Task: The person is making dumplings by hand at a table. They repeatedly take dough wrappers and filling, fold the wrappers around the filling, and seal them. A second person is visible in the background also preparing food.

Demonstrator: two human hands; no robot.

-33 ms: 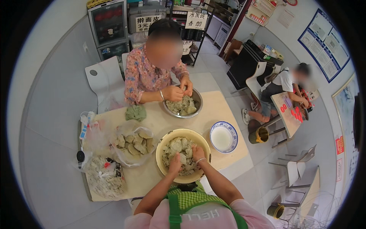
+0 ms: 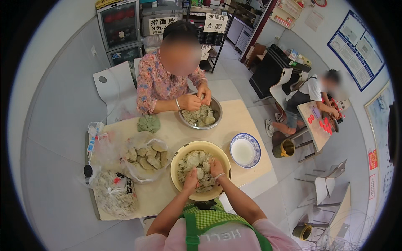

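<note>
Bare beige tabletop offers me passage beyond the white round bowl with blue-patterned rim; leftward, a bulging translucent plastic bag obstructs me beside the round cream-yellow basin, contact uncertain.

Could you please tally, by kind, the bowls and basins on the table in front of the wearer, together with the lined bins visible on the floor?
Cream-yellow basin: 1
Silver metal bowl: 1
Blue-and-white bowl: 1
Lined bins: 2
Total: 5
</note>
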